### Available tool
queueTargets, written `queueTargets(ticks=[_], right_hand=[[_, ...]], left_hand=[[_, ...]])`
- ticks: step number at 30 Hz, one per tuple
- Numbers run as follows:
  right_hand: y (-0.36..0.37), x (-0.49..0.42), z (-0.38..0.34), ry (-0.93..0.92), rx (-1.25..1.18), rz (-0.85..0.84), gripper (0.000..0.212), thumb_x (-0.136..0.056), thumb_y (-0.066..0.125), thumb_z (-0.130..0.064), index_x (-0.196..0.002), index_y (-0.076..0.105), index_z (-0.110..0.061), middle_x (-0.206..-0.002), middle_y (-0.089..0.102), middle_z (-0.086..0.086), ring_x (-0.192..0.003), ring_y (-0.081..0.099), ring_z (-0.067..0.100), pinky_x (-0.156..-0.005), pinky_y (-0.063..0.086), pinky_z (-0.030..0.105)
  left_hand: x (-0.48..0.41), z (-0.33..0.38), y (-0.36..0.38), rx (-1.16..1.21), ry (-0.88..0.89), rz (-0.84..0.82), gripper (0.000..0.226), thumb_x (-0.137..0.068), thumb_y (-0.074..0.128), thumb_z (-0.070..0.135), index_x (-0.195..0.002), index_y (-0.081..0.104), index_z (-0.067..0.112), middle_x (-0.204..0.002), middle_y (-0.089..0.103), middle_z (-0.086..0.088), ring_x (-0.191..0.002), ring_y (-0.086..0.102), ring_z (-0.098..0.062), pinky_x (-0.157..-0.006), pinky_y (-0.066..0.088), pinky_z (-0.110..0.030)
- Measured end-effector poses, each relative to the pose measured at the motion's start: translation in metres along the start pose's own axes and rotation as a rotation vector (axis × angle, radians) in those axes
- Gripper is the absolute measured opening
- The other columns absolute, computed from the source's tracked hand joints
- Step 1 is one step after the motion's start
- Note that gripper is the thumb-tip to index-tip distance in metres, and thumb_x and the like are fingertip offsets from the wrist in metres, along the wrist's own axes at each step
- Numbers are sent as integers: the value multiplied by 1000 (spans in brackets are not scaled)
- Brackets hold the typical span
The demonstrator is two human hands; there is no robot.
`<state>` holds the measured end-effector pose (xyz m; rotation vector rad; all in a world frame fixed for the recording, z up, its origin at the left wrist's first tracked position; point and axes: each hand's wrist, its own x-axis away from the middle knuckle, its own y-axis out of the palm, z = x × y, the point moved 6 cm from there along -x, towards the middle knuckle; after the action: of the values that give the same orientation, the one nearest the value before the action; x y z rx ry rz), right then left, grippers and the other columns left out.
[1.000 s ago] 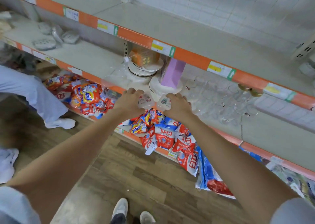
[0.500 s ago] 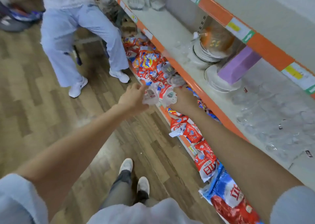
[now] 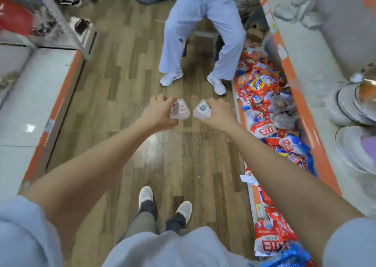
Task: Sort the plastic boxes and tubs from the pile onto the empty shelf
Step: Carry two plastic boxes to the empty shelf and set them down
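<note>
Now your left hand [image 3: 157, 114] grips small clear tub [image 3: 179, 110]; your right hand [image 3: 218, 115] grips second clear tub [image 3: 202, 110]. Tubs just apart, above wood floor [image 3: 126, 87].

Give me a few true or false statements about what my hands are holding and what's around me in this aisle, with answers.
1. The left hand grips a small box with a red label. True.
2. The right hand is empty. False: it grips a small box with a teal label.
3. Both boxes are held above the wooden floor. True.
4. The detergent bags lie to the person's left. False: they are piled low on the right.
</note>
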<state>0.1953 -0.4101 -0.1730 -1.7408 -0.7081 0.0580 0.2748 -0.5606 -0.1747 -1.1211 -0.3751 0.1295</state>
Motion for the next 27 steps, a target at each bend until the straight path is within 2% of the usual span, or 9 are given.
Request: queueTargets(ticks=[7,10,19,24,27], right_hand=[[23,-25,-107,-139,43,-73,50,-83,58,-38,-125,44,-15,-122,45,11,-116,41,31,-91,33,37],[33,-38,-153,-165,68,-89,46,-81,60,-33,-120,46,-14,-118,46,10,-114,41,30,-90,33,38],[49,-79,-295,-303,110,-73,36,-79,58,-23,-113,48,-13,-111,47,9,-108,44,29,-76,29,32],[53,-90,-360,-388,154,-75,39,-79,59,-22,-114,48,-14,-113,47,10,-109,44,30,-79,31,35],[58,-97,-388,-426,171,-85,39,-79,59,-21,-115,48,-14,-113,47,8,-109,44,28,-79,30,34]], left_hand=[[18,-104,-31,44,-161,39,62,-77,64,26,-133,40,16,-123,44,-12,-117,37,-28,-88,43,-39],[23,-147,-50,70,-190,64,61,-77,65,25,-132,41,14,-123,44,-12,-118,37,-28,-88,42,-38],[30,-265,-120,42,-266,155,62,-78,65,31,-132,41,17,-122,44,-10,-116,37,-26,-88,43,-37],[42,-316,-144,53,-331,204,61,-77,66,33,-131,42,17,-122,45,-10,-115,38,-25,-89,44,-41],[48,-339,-153,58,-358,221,60,-78,66,33,-130,42,17,-120,46,-11,-113,39,-26,-86,43,-37]])
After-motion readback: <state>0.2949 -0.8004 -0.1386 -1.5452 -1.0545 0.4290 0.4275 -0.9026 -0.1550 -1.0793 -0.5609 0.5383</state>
